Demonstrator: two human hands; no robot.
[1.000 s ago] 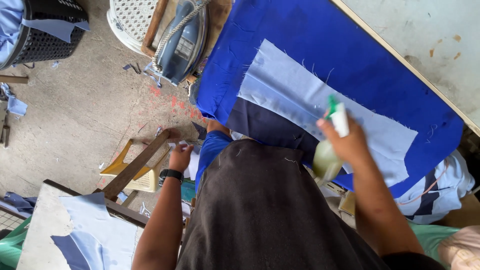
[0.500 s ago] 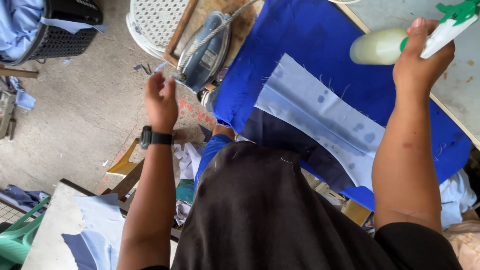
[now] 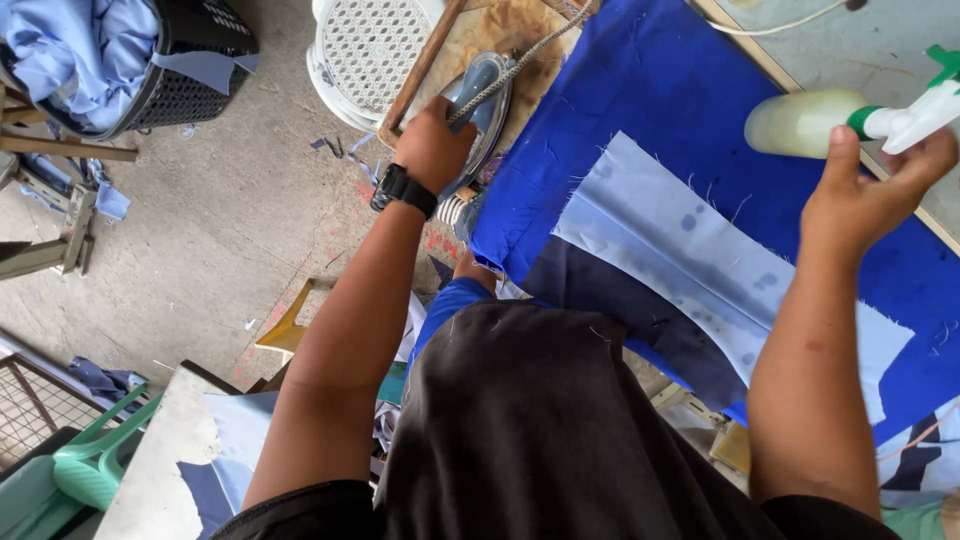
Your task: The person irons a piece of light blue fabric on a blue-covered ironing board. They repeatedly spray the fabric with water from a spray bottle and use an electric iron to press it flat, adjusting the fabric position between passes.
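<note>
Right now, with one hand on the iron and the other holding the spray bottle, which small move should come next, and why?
Probably lift the iron from its wooden rest onto the light blue fabric strip. The left hand already grips the iron's handle, dark damp spots dot the strip on the blue cloth, and the right hand holds the spray bottle off to the side.

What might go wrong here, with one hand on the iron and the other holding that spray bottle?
The left hand grips the iron, whose cord trails across the stand; a snag might tug it. The right hand holds the spray bottle by the table edge, where it might slip. The light blue cloth shows wet spots and lies loose, so it may shift.
</note>
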